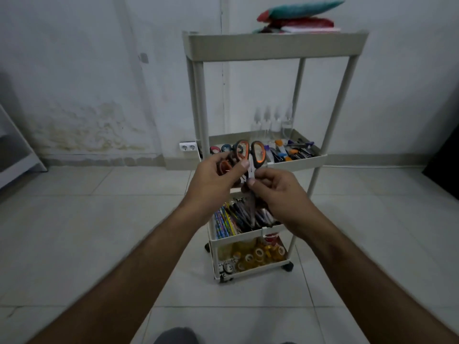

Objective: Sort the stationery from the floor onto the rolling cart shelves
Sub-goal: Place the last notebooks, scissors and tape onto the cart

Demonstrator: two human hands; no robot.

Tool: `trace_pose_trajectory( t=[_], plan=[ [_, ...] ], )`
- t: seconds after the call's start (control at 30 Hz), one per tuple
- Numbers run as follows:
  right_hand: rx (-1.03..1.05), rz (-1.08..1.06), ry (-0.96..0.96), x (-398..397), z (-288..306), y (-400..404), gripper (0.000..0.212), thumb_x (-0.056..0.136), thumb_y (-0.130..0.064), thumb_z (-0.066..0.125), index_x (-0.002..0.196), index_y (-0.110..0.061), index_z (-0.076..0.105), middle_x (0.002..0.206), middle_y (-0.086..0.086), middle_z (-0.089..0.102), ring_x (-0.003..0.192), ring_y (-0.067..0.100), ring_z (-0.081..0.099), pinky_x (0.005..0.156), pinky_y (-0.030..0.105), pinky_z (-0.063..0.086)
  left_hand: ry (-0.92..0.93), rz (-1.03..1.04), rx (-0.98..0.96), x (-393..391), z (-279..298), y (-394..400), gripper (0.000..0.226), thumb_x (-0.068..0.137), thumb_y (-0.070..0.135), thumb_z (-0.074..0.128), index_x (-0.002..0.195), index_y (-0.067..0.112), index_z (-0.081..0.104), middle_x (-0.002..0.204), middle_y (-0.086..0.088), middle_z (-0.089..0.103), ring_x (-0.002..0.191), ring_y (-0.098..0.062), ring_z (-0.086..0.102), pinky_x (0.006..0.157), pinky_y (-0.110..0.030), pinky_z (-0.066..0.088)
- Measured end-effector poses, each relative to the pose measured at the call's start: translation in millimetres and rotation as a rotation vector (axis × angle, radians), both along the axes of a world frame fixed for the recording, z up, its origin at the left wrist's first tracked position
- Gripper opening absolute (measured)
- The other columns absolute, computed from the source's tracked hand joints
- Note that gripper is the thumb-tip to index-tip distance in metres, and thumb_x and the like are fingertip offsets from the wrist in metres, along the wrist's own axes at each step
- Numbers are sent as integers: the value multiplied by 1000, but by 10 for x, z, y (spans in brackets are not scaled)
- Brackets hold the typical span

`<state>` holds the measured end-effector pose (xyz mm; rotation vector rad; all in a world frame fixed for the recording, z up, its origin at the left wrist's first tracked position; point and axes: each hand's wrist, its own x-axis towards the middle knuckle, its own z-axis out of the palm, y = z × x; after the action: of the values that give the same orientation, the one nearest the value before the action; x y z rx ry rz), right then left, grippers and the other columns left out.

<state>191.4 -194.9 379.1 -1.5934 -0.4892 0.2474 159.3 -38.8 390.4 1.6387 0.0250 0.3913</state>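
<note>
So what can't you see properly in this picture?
- Scissors, head view: blades hidden behind the left hand and right hand.
- Clear bottles on the second shelf: too faint to count surely.
- Pens: partly covered by the right hand, blurred.
- Top shelf: its rim hides the bottom of the pouches.

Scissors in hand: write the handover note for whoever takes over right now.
Left hand: grips a bunch of orange-handled scissors in front of the cart.
Right hand: pinches the lower end of the same bunch.
Done: second shelf holds scissors and clips; third shelf holds pencils and pens; bottom shelf holds tape rolls; pouches on top.
Left: set this bunch on the second shelf with the other scissors, probably. No loose stationery shows on the visible floor.
</note>
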Motion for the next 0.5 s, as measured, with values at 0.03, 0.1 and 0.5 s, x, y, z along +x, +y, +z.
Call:
trace_pose_trajectory(
  t=[0.03, 0.1, 0.5],
  plan=[
    [20, -43, 16, 120, 67, 11, 11, 100, -7, 58, 100, 0, 67, 88, 16, 74, 71, 26, 71, 66, 37, 60, -12, -1, -15, 27, 70, 34, 25, 94, 25, 70, 116, 13, 70, 102, -12, 75, 90, -21, 73, 85, -42, 62],
    [77, -139, 67, 400, 210, 50, 12, 98, -7, 61, 90, 0, 67, 83, 15, 72, 66, 28, 70, 65, 36, 59, -28, 43, -8, 57, 186, 128, 34, 94, 24, 69, 124, 9, 65, 103, -9, 75, 90, -20, 74, 83, -35, 62],
    [-462, -390, 4, 1498, 260, 871, 21, 87, -11, 72, 98, 1, 60, 101, 21, 67, 97, 26, 68, 81, 35, 58, -227, 389, 102, 252, 49, 412, 15, 90, 15, 74, 96, 16, 60, 85, -5, 65, 75, -19, 63, 76, -53, 59]
  ],
)
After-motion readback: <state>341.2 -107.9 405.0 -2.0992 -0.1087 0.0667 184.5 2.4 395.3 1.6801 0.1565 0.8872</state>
